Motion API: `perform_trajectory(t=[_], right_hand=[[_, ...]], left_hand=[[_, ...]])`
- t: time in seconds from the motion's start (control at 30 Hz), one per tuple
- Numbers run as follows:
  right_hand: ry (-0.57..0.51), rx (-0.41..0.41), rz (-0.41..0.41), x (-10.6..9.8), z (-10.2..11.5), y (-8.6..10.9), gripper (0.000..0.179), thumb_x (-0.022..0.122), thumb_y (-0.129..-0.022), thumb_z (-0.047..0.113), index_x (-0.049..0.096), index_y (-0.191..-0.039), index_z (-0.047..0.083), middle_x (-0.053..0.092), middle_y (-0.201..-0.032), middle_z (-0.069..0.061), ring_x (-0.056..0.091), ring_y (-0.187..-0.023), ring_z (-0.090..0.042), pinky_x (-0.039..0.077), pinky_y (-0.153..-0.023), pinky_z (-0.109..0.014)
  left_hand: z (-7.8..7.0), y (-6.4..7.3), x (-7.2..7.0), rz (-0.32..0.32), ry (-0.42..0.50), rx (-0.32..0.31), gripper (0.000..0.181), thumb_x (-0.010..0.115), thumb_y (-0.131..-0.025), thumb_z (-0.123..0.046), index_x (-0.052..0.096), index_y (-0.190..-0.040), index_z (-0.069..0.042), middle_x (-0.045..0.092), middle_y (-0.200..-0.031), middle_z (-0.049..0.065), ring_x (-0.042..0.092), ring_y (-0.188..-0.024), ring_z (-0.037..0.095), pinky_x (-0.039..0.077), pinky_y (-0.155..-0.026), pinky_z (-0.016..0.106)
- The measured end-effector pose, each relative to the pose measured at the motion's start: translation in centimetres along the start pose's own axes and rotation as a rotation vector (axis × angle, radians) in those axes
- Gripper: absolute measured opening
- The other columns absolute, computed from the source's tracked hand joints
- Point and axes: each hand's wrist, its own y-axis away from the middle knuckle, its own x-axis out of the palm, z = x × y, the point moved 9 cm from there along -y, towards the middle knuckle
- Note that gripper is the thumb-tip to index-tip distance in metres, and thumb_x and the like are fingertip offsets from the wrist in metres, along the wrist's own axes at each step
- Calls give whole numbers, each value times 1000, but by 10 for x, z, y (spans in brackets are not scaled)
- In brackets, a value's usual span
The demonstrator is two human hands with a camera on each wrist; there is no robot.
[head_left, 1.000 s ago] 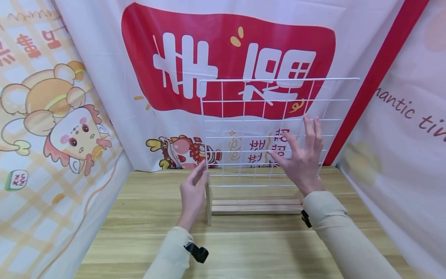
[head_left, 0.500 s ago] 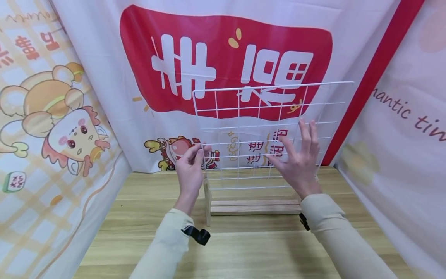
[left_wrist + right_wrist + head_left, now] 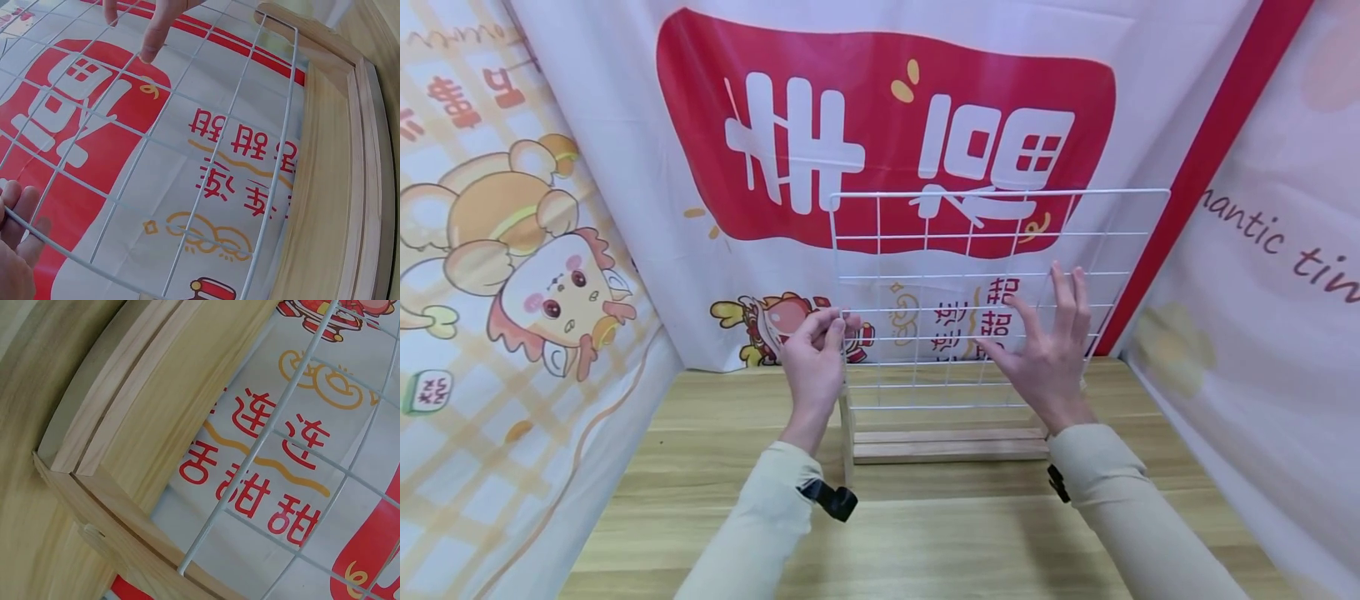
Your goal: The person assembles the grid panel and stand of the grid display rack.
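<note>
A white wire grid panel (image 3: pixel 1000 193) stands upright over a pale wooden stand (image 3: pixel 951 452) that has two parallel bars between side pieces. My left hand (image 3: pixel 815 358) pinches the panel's left edge about halfway up; its curled fingers (image 3: pixel 24 203) show round the rim wire in the left wrist view. My right hand (image 3: pixel 1048 354) is spread at the right part of the panel, fingers pointing up over the wires. In the right wrist view, the panel's lower rim wire reaches a grooved wooden side piece (image 3: pixel 134 534), and the right hand is out of sight.
The stand sits on a wood-grain table (image 3: pixel 940 542). Behind hangs a white cloth with a red printed banner (image 3: pixel 887 108). Printed cloths also hang at the left (image 3: pixel 475 333) and right (image 3: pixel 1262 350). Black bands (image 3: pixel 831 500) circle both wrists.
My left hand has risen along the panel's left edge and now pinches it. The panel's top edge dipped at the left, then levelled, ending slightly lower. The right hand has barely shifted.
</note>
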Motion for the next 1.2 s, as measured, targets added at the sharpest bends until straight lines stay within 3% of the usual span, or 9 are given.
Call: perform_trajectory(t=[0.13,0.27,0.37,0.47,0.57,0.67,0.9,1.03,1.2], right_hand=[[-83,15,-19,-3,-6,1,79,64,-94,71,59,-136,4,30,-171,-20,23,-161,-42,26,-134,-63],[-134,96,-101,-18,-28,-2,86,69,-89,74,48,-139,7,31,-170,-16,25,-160,-38,24,-136,-59],[-160,257,-161,-34,-55,-2,87,77,-87,67,43,-146,11,31,-172,-11,27,-161,-30,25,-137,-49],[-224,487,-160,-44,-85,4,72,79,-94,47,48,-153,21,44,-168,-3,42,-154,-15,39,-129,-31],[-342,702,-151,-47,-109,14,54,74,-101,26,56,-152,22,65,-151,0,65,-128,-4,53,-108,-14],[-514,820,-181,-47,-124,20,36,70,-103,18,70,-140,18,79,-128,-4,76,-98,-2,60,-89,-10],[-838,932,-185,-44,-143,26,28,76,-96,4,76,-123,-4,83,-99,0,79,-80,-7,63,-84,-17],[-865,937,-153,-45,-145,23,29,76,-95,0,73,-122,-11,83,-96,1,79,-81,-9,64,-81,-16],[-879,970,-113,-44,-144,25,26,75,-95,-1,75,-120,-7,83,-98,0,79,-83,-10,64,-80,-15]], left_hand=[[-2,2,1,-32,-23,29,19,66,-104,-7,73,-120,1,82,-108,15,80,-103,23,65,-89,20],[-6,6,2,-65,-78,77,17,65,-105,-5,71,-118,3,82,-104,16,81,-100,26,62,-77,11],[-7,8,4,-81,-119,103,14,64,-105,-7,72,-115,0,82,-101,14,81,-96,26,58,-68,9],[-7,9,5,-97,-131,111,14,64,-106,-9,72,-114,-1,83,-100,13,81,-94,25,57,-66,8],[-6,10,5,-110,-121,107,13,65,-105,-7,72,-114,0,83,-100,13,81,-95,25,60,-70,10],[-5,10,6,-110,-106,105,13,65,-104,-5,72,-115,0,83,-101,14,82,-96,26,64,-76,15],[4,8,6,-106,-69,103,14,65,-104,-5,73,-115,1,83,-103,15,81,-97,28,62,-77,12],[11,6,4,-96,-34,85,15,67,-104,-6,74,-115,0,82,-105,15,81,-100,27,62,-80,11],[16,5,2,-84,6,71,17,69,-103,-10,76,-117,-4,83,-107,14,81,-101,24,65,-90,21]])
